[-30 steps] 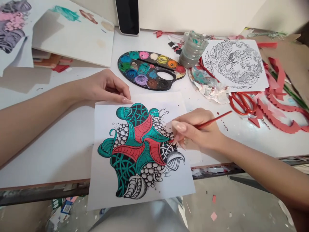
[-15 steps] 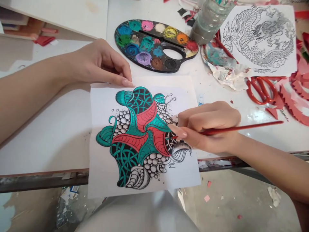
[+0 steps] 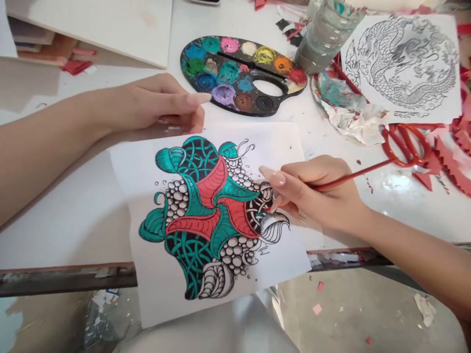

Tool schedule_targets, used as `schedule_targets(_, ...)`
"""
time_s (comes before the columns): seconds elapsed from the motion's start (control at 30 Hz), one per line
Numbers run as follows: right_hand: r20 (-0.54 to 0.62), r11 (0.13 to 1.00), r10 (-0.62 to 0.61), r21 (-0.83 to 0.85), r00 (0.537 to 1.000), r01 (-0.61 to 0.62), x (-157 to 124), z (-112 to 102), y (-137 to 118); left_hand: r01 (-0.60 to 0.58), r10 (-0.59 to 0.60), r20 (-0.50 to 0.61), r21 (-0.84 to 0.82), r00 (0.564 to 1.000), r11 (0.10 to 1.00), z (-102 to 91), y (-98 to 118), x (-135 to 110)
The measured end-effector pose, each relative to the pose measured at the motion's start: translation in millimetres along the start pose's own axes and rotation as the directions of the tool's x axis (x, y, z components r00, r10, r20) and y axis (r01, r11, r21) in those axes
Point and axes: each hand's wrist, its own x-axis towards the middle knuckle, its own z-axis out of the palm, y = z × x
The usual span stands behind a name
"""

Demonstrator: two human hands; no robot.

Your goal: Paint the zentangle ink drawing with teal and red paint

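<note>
A sheet of white paper (image 3: 147,289) with a swirling patterned drawing (image 3: 211,215) lies in front of me, hanging over the table edge. Teal and red fill several of its petal shapes, while the bubbles and some leaves are uncoloured. My right hand (image 3: 316,193) pinches a thin red paintbrush (image 3: 356,174), its tip down at the black-and-white lattice on the drawing's right side. Just beyond the sheet's upper edge is my left hand (image 3: 158,105), thumb stretched out and holding nothing. Its fingers are partly hidden beneath. Close to its thumb is a black paint palette (image 3: 253,68) with many colours.
Behind the palette stands a plastic bottle (image 3: 324,39) of murky water. To the right are a paint-smeared crumpled paper (image 3: 342,98), a dragon line drawing (image 3: 405,68), red-handled scissors (image 3: 405,144) and red paper scraps (image 3: 454,166). A pale board (image 3: 110,29) lies at upper left.
The paper has turned counter-clockwise, its upper left corner swinging out to the left. My left hand has come off the paper's edge and extended its thumb. The brush stays in my right hand.
</note>
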Motion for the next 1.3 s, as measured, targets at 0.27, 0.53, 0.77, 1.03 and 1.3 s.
schedule_targets(0.27, 0.143, 0.995, -0.095, -0.011, 0.985, 0.098, 1.8, -5.3, 4.2, 0.036, -0.048, 0.098, 0.116, 0.994, 0.993, 8.4, 7.4, 2.7)
schedule_targets(0.53, -0.115, 0.995, -0.104, -0.022, 0.988, 0.102, 0.8, -1.5, 1.2, -0.135, 0.144, -0.109, 0.082, 0.984, 0.987, -3.1, 4.6, 3.4)
schedule_targets(0.77, -0.296, 0.997, -0.027, 0.056, 0.955, 0.045, 3.8, -0.5, 7.0, -0.18, 0.185, -0.227, 0.042, 0.956, 0.983, -9.9, -0.3, 3.0)
schedule_targets(1.03, -0.335, 0.998, -0.062, -0.011, 0.94, 0.061, 5.2, 2.4, 4.3, -0.255, 0.261, -0.074, 0.082, 0.962, 0.963, 1.6, -5.8, -1.1)
schedule_targets(1.3, -0.266, 0.986, -0.112, -0.149, 0.957, 0.074, 5.4, -0.7, 0.8, -0.224, 0.213, 0.121, 0.087, 0.97, 0.971, 0.0, -5.4, 1.7)
